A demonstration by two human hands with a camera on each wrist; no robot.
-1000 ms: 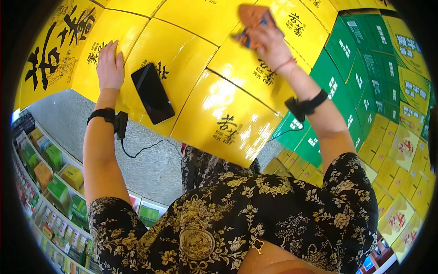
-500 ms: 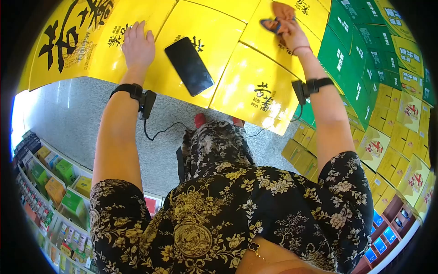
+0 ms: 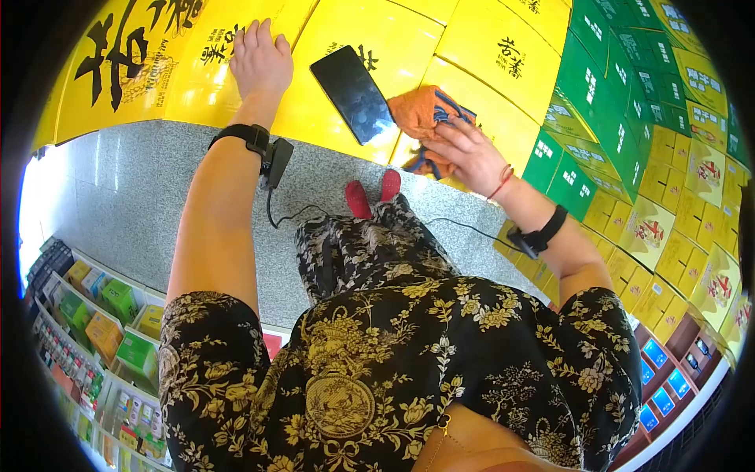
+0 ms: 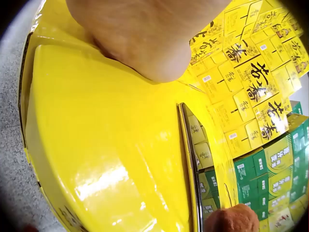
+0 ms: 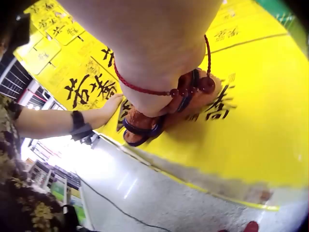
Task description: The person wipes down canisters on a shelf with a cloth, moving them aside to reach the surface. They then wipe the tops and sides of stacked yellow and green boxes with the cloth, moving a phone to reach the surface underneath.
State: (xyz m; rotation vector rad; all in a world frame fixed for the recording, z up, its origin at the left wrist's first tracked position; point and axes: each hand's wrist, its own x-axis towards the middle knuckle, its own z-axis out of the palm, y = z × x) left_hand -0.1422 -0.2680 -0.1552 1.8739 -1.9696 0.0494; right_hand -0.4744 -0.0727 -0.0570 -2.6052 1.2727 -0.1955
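My right hand holds an orange cleaning cloth with dark blue edging near the front edge of a yellow carton. The cloth lies bunched and partly spread under the fingers, right beside the lower end of a black phone. Folds of the same cloth show below the wrist in the right wrist view. My left hand rests with fingers extended on another yellow carton, left of the phone. Its fingers are hidden in the left wrist view, where the phone shows edge-on, mirroring cartons.
Green cartons stand to the right, with smaller yellow boxes beyond them. Shelves of packaged goods line the lower left. Grey floor and red shoes show below the cartons' edge. Black cables trail from both wrist cameras.
The right hand has brought the cloth from the far cartons back toward the front edge, beside the phone. The left hand stays on its carton while the head view has shifted.
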